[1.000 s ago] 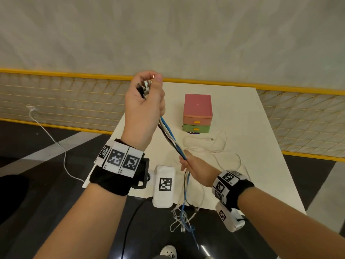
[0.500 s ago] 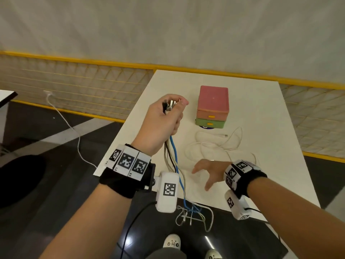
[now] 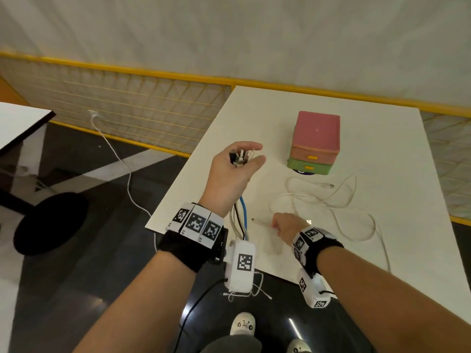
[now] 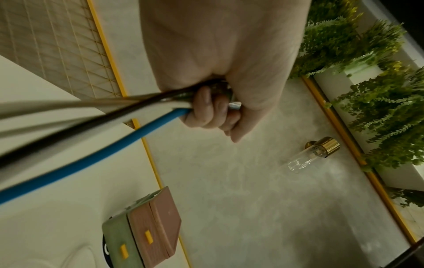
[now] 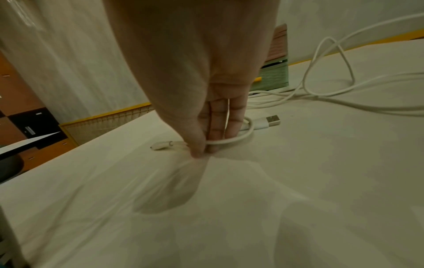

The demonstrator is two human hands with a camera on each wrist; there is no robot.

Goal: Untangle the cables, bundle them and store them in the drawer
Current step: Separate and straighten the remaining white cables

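Note:
My left hand [image 3: 235, 164] is raised over the white table's [image 3: 382, 138] left side and grips a bundle of cables [image 3: 240, 217] by their plug ends; blue, black and white strands hang past my wrist over the table's near edge. The wrist view shows the left hand [image 4: 215, 110] curled round the blue cable [image 4: 96, 157] and its neighbours. My right hand [image 3: 283, 224] is down on the table, pinching the end of a loose white cable [image 3: 339, 207] between thumb and fingers [image 5: 215, 134]; its small plug [image 5: 160, 146] sticks out left. The pink and green drawer box [image 3: 314, 143] stands closed behind.
The white cable [image 5: 321, 98] sprawls in loops across the table between my right hand and the drawer box, a USB plug [image 5: 271, 120] beside my fingers. A yellow-railed mesh fence [image 3: 127, 103] runs behind. Another table corner [image 3: 23, 123] and a round black base [image 3: 51, 222] are on the left.
My left hand came down from high up with the bundle and stays over the table's left side. My right hand let go of the hanging bundle, opened, then dropped onto the table and pinched the white cable's end.

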